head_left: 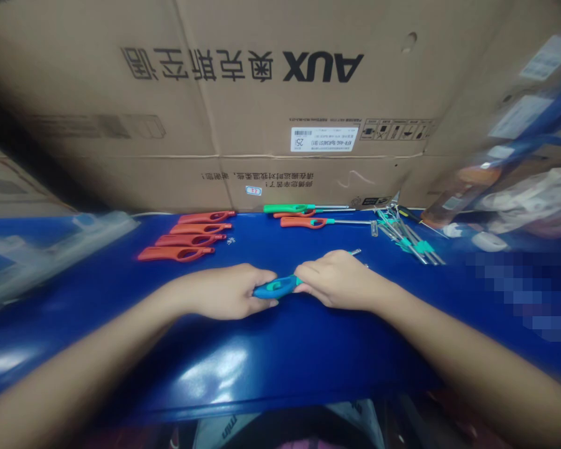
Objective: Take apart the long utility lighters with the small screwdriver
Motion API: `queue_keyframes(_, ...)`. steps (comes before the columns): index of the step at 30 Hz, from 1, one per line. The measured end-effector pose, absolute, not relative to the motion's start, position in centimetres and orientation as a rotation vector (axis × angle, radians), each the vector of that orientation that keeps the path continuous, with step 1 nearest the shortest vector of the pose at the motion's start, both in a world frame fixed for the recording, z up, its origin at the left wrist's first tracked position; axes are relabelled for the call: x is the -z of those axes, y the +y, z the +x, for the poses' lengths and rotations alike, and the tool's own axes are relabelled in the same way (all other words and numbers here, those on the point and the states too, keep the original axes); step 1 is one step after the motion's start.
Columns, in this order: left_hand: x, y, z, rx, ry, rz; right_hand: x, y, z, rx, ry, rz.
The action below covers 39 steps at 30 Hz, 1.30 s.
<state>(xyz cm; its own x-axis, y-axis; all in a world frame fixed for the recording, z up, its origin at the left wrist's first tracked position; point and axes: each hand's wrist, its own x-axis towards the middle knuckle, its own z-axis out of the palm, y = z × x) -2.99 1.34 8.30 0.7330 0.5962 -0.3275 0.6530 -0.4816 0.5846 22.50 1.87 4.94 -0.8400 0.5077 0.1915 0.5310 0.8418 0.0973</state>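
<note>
My left hand (231,292) is closed around the blue handle of a long-nosed gas lighter (277,287), held level just above the blue tabletop. My right hand (335,279) grips the lighter at its teal collar, where the nozzle joins the handle. A metal tip pokes out beyond the right knuckles; the rest of the tube is hidden in the fist. Behind the left hand lie several red lighter handles (176,253) without tubes. Farther back are a green lighter (287,209) and orange lighters (303,222) with metal tubes fitted.
A pile of loose metal tubes with teal collars (409,243) lies at the right rear, near a screwdriver (409,214) and a bottle (462,193). Tiny metal parts (231,241) sit beside the red handles. A clear plastic bag (51,255) is at left. Cardboard (243,125) walls the back.
</note>
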Motion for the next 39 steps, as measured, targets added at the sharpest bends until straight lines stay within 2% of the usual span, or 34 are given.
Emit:
queue_keyframes(27, -8.1, 1.5, -3.0, 0.174, 0.962, 2.127, -5.3, 1.8, 22.8, 0.101, -2.927, -0.78)
queue_keyframes(29, -8.5, 1.8, -4.5, 0.176, 0.982, 2.121, -5.5, 2.5, 24.2, 0.118, -2.918, -0.85)
queue_keyframes(32, -9.3, 2.4, -7.7, 0.09, 1.105, 2.121, -6.3, 4.4, 26.7, 0.345, -2.656, -1.222)
queue_keyframes(34, -9.5, 2.7, -9.2, 0.025, 1.196, 2.182, -6.9, 5.4, 27.8, 0.421, -2.588, -1.268)
queue_keyframes(39, -8.5, 2.4, -8.8, 0.056, 1.148, 2.28, -6.8, 5.8, 27.8, 0.307, -2.618, -1.277)
